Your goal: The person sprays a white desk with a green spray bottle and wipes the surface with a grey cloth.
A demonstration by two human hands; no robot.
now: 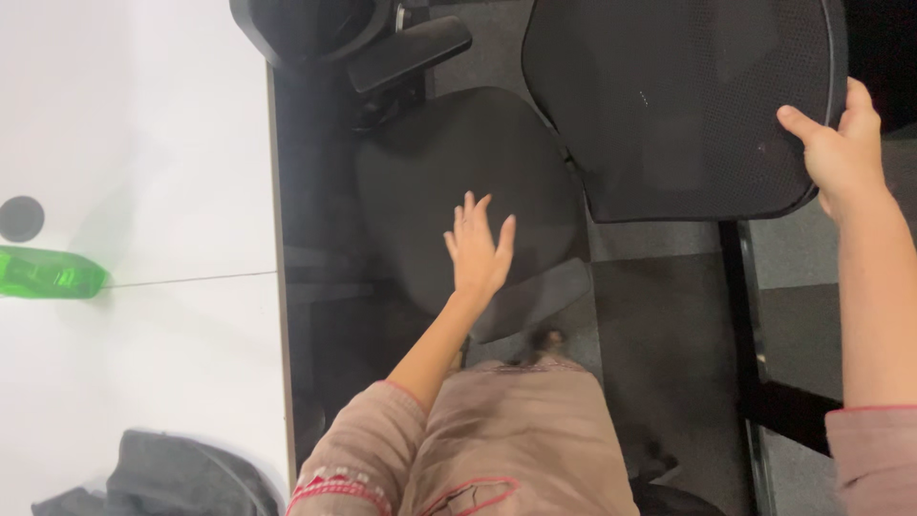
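I look straight down at a black office chair. My right hand (841, 153) grips the right edge of its mesh backrest (669, 105), thumb on the front face. My left hand (478, 250) hovers flat over the padded seat (449, 182), fingers spread and holding nothing; I cannot tell if it touches the cushion. One armrest (409, 53) sticks out at the top, another armrest (535, 296) lies just below my left hand. Both my sleeves are pinkish brown.
A white desk (143, 143) fills the left side, its edge running down beside the chair. On it lie a green bottle (48, 274), a round dark disc (21, 218) and a grey cloth (162, 478). Dark carpet (659, 325) surrounds the chair.
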